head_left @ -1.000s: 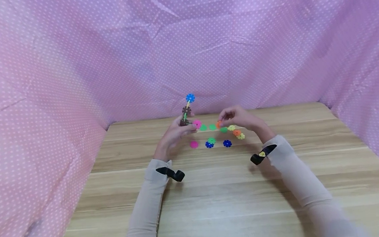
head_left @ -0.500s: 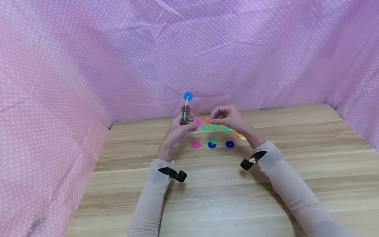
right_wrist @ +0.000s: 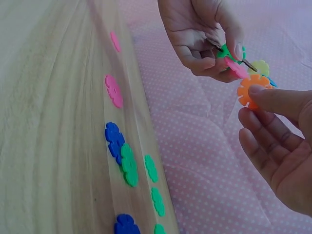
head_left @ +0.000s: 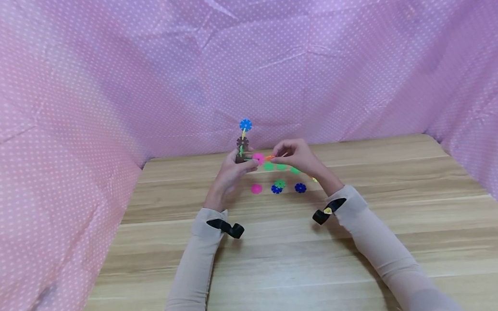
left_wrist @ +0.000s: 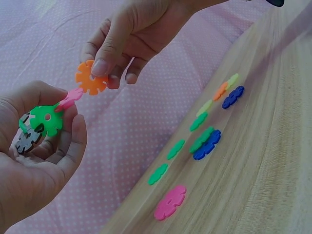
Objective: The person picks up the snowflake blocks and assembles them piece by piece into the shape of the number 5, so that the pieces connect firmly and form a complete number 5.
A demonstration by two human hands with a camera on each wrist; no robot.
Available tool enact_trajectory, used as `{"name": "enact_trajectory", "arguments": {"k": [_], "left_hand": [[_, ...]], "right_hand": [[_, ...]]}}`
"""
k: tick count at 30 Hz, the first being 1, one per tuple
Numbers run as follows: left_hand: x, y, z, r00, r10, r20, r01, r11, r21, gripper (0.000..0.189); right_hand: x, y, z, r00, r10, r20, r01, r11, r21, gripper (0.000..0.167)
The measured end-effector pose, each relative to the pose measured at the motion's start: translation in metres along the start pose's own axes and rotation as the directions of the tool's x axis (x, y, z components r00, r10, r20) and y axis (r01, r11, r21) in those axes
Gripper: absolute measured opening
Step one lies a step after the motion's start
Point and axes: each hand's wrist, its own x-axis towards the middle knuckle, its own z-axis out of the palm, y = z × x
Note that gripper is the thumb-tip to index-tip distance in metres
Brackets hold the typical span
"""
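My left hand point(head_left: 228, 174) holds a chain of joined notched plastic discs near its lower end. A blue disc point(head_left: 245, 125) tops the chain, with yellow, brown and green discs below it. A pink disc point(left_wrist: 71, 98) sticks out from the fingers towards the right, joined to a green disc point(left_wrist: 48, 118) within the hand. Between thumb and fingers, my right hand point(head_left: 298, 156) pinches an orange disc point(left_wrist: 91, 78). In the right wrist view the orange disc point(right_wrist: 251, 90) meets the pink disc point(right_wrist: 236, 67) edge to edge; whether their slots interlock I cannot tell.
Loose discs lie on the wooden table point(head_left: 282, 259) below the hands: a pink disc point(head_left: 256, 188), a dark blue disc point(head_left: 300, 188), a green disc point(head_left: 280, 183) overlapping another blue one, and several more behind. A pink dotted cloth point(head_left: 243, 69) surrounds the table.
My right hand has moved left with the orange disc, bringing it up to the pink disc. The disc has turned edge-on to the head view. My left hand has barely shifted.
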Motion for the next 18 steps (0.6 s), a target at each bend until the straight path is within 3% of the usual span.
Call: {"name": "enact_trajectory", "arguments": {"k": [8,15,18], "left_hand": [[0.000,-0.002,0.001,1.000,0.004,0.001,-0.004,1.000,0.007,0.052],[0.001,-0.003,0.004,1.000,-0.003,0.018,0.003,1.000,-0.002,0.049],[0.001,-0.003,0.004,1.000,-0.021,0.019,0.021,1.000,0.013,0.041]], "right_hand": [[-0.006,-0.025,0.003,0.999,-0.035,0.000,0.035,0.999,-0.032,0.011],[-0.001,0.000,0.003,0.997,-0.072,-0.012,0.072,0.997,-0.009,0.010],[-0.001,0.001,0.003,0.996,-0.087,-0.008,0.087,0.996,0.009,0.008]]}}
